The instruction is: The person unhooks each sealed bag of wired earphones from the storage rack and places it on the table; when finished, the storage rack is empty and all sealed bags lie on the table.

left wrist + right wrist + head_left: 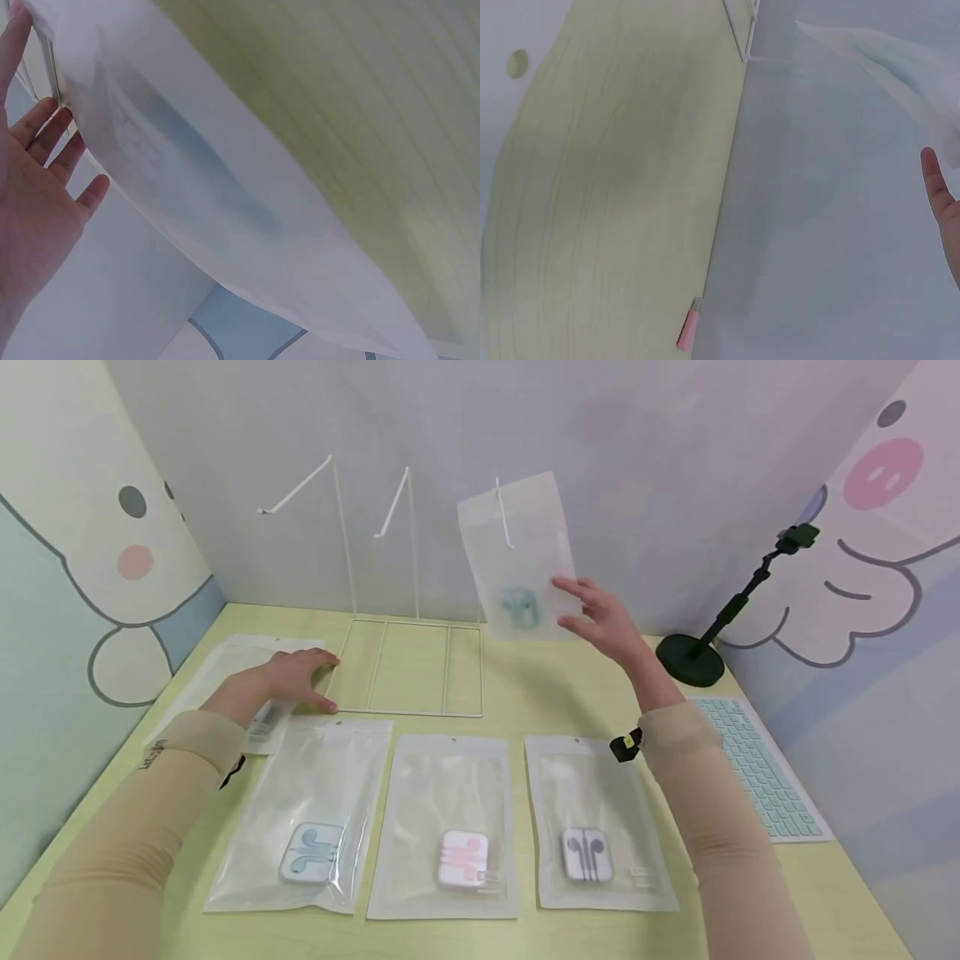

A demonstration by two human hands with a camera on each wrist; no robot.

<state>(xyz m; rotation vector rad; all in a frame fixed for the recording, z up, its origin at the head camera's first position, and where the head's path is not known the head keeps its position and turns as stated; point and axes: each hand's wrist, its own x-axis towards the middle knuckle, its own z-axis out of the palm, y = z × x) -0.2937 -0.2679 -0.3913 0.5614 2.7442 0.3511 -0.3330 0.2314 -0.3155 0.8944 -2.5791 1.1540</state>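
Observation:
A white wire rack (pixel 408 713) stands at the back of the table with several upright hooks. From its right hook hangs a frosted zip bag (pixel 525 560), tilted, with a blurry teal item inside. My right hand (pixel 611 622) is at the bag's lower right edge, fingers extended and thumb apart; whether the fingertips touch it is unclear. My left hand (pixel 288 678) rests at the left side of the rack's base, finger and thumb spread against the wire. Under that hand lies a white bag (pixel 225 672), its contents mostly hidden. In the left wrist view the left fingers (pixel 52 139) look extended.
In front lie zip bags with cased earphones: blue (pixel 313 852), pink (pixel 463 858) and grey (pixel 587 854). A black stand (pixel 690 660) and a mint keyboard (pixel 761 768) are on the right. The right wrist view shows a small pink object (pixel 689 328) by the wall.

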